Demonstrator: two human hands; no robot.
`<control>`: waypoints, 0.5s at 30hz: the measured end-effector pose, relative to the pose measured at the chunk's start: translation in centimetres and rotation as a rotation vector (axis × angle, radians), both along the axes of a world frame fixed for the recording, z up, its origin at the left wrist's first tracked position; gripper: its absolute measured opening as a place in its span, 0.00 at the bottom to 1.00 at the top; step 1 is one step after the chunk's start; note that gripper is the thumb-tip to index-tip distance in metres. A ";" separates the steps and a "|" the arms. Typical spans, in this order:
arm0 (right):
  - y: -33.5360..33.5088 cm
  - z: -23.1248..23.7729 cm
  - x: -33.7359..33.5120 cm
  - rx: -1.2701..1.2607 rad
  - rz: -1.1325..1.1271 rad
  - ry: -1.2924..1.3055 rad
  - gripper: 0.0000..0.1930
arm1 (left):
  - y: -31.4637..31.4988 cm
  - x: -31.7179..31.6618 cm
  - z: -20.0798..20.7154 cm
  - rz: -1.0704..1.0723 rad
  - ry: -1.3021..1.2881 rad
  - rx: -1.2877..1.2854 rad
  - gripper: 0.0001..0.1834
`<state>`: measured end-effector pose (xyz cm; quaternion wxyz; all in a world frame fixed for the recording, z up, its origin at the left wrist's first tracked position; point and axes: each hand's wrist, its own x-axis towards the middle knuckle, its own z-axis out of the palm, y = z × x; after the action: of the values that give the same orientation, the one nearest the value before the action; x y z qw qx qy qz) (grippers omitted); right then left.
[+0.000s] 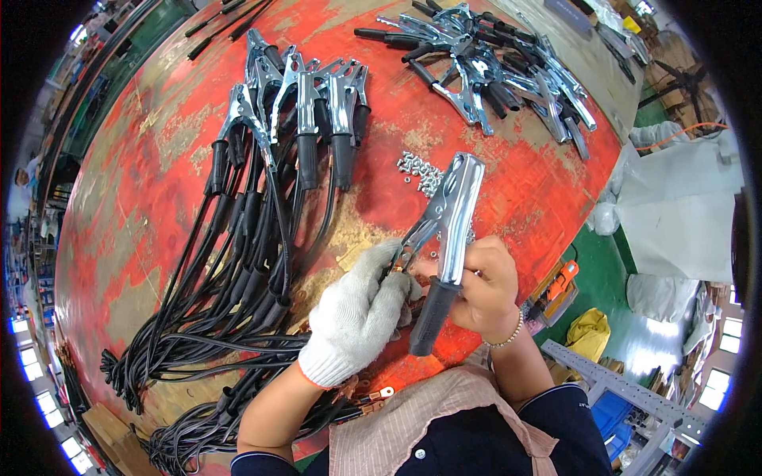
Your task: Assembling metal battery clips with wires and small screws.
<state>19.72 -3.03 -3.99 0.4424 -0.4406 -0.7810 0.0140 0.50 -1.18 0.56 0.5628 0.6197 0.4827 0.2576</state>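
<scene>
In front of me stands a silver spring clamp (456,226), jaws pointing away and a black grip sleeve (432,321) on its near handle. My left hand (353,317), in a white knit glove, is closed on the clamp's left handle, where a bit of copper-coloured metal shows at the fingertips. Bare and with a beaded bracelet at the wrist, my right hand (490,289) is curled closed at the clamp's right side. Its fingertips reach behind the handle, so what they pinch is hidden. Small nuts (421,170) lie in a loose pile just beyond the clamp.
Clamps fitted on black cables (238,270) fill the left of the worn red table (381,210). More loose clamps (492,63) are heaped at the far right. Copper cable lugs (373,401) lie by my apron. An orange-handled tool (562,278) sits beyond the right edge.
</scene>
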 end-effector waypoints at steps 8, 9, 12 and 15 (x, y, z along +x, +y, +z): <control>0.2 0.8 0.0 -0.077 0.076 0.034 0.17 | 0.1 0.2 0.2 -0.031 0.061 0.171 0.19; 0.6 0.5 0.4 -0.090 0.091 0.051 0.19 | -0.1 -0.3 0.7 -0.001 0.074 0.215 0.19; 3.1 -0.9 3.9 -0.137 -0.139 0.062 0.16 | 1.2 -1.2 1.6 0.138 0.124 0.380 0.18; 7.0 -0.3 7.7 -0.206 -0.366 0.201 0.11 | 3.8 -3.2 1.7 0.384 0.186 0.418 0.18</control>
<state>27.43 4.01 -4.31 0.4656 -0.6143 -0.6345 0.0570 -2.65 2.65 2.27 0.3173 0.6404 0.5769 0.3954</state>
